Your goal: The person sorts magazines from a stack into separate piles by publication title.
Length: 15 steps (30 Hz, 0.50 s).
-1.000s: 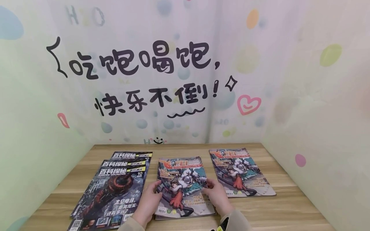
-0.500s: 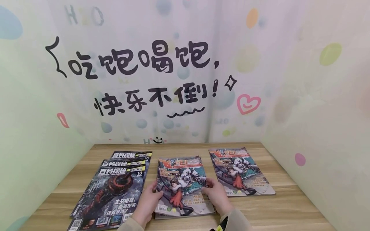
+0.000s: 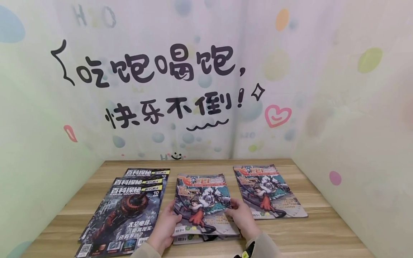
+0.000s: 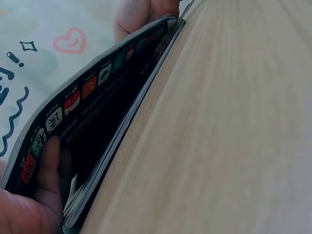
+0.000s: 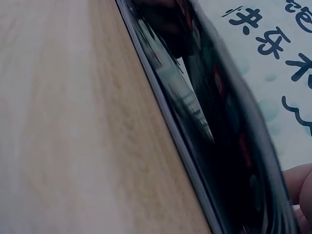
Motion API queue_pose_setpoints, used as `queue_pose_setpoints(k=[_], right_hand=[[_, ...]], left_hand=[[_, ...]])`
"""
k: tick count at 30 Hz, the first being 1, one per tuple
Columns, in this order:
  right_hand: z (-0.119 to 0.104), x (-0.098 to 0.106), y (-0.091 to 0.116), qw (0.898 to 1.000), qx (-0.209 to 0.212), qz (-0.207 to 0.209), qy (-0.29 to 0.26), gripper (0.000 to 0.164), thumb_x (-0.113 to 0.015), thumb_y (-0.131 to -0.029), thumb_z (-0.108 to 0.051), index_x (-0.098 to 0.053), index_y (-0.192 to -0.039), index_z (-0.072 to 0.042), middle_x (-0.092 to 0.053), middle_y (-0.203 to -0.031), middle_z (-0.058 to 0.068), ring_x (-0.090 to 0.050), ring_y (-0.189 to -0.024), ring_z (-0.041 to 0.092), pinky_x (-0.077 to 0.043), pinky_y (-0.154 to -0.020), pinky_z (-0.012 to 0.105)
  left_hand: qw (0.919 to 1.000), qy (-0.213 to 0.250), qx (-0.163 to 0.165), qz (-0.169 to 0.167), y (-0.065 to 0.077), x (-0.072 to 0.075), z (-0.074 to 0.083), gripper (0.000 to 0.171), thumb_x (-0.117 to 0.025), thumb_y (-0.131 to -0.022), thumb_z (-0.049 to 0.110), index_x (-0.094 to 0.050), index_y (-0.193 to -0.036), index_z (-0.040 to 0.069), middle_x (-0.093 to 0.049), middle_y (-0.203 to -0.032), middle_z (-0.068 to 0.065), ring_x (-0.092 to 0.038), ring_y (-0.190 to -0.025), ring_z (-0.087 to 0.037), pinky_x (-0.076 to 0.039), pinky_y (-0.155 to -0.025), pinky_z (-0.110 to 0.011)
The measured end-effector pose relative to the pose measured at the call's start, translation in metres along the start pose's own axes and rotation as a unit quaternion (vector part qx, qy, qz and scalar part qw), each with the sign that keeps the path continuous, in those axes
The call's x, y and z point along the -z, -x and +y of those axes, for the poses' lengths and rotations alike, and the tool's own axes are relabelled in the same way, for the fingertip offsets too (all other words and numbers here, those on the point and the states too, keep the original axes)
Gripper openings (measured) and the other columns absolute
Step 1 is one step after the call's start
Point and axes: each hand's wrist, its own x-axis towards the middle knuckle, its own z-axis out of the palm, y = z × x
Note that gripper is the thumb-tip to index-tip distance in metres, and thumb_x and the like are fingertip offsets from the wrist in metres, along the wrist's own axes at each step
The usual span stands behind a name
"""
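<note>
In the head view, both hands grip a magazine (image 3: pixel 201 204) with an orange title and a red-gloved figure on its cover. My left hand (image 3: pixel 165 224) has its left edge, thumb on the cover; my right hand (image 3: pixel 243 218) pinches the right edge. Beneath lies a matching magazine (image 3: pixel 193 238), whose near strip shows. From the left wrist, the upper magazine's dark back (image 4: pixel 112 83) stands lifted off the lower one, with left-hand fingers (image 4: pixel 49 170) under it. The right wrist view also shows a gap between the two; only a little of the right hand (image 5: pixel 300 187) shows there.
Three dark magazines (image 3: pixel 124 215) overlap in a staggered pile on the left of the wooden table (image 3: pixel 200 166). To the right lies another magazine (image 3: pixel 271 193) with the same cover as the held one. Printed walls (image 3: pixel 206 143) enclose the table's back and sides.
The upper magazine has risen slightly and shifted away from me, uncovering more of the lower magazine's near edge. Both hands keep their hold at the sides. The other magazines have stayed put.
</note>
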Motion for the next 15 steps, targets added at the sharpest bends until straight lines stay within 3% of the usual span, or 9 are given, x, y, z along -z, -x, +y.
queue_pose_setpoints(k=[8, 15], right_hand=[[-0.0006, 0.0011, 0.0003, 1.000, -0.016, 0.007, -0.024, 0.054, -0.067, -0.087, -0.008, -0.047, -0.134, 0.009, -0.055, -0.121, 0.022, -0.052, -0.108, 0.032, -0.048, -0.087, 0.044], [-0.0014, 0.0026, 0.0000, 0.999, -0.031, 0.016, -0.039, 0.057, -0.069, -0.084, -0.007, -0.047, -0.136, 0.007, -0.054, -0.123, 0.023, -0.050, -0.112, 0.034, -0.047, -0.090, 0.046]], left_hand=[[0.9990, 0.040, 0.018, -0.011, -0.0018, 0.0025, -0.0031, 0.070, -0.044, -0.089, -0.008, -0.009, -0.149, -0.009, -0.017, -0.148, -0.037, -0.031, -0.132, -0.045, -0.035, -0.105, -0.050], [0.9987, 0.043, 0.026, -0.009, -0.0010, 0.0037, -0.0019, 0.069, -0.045, -0.089, -0.007, -0.010, -0.148, -0.009, -0.023, -0.146, -0.038, -0.043, -0.123, -0.039, -0.044, -0.096, -0.043]])
